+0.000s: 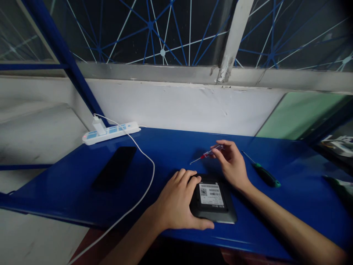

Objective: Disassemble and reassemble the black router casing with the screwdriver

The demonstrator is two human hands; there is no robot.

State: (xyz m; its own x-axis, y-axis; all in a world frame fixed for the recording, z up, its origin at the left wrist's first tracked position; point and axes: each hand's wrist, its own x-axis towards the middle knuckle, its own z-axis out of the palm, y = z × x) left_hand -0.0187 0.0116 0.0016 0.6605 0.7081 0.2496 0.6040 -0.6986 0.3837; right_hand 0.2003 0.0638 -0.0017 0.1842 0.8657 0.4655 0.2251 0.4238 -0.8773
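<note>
A flat black device (228, 198) with a white QR-code label (211, 194) lies on the blue tabletop. My left hand (179, 200) grips its left side, thumb along the near edge and fingers at the far edge. Above and beyond the device, my right hand (231, 163) pinches a small screwdriver (206, 154) with a clear and red handle. Its thin shaft points down to the left, apart from the device. To the right of that hand, a screwdriver with a dark green handle (266, 175) rests on the table.
A black phone-like slab (115, 167) lies at the left of the blue table (171, 143). Behind it stands a white power strip (111, 132) with a plugged-in charger (98, 125). Its white cable (151, 162) runs across toward me. Another dark green-and-black object (339, 187) sits at the right edge.
</note>
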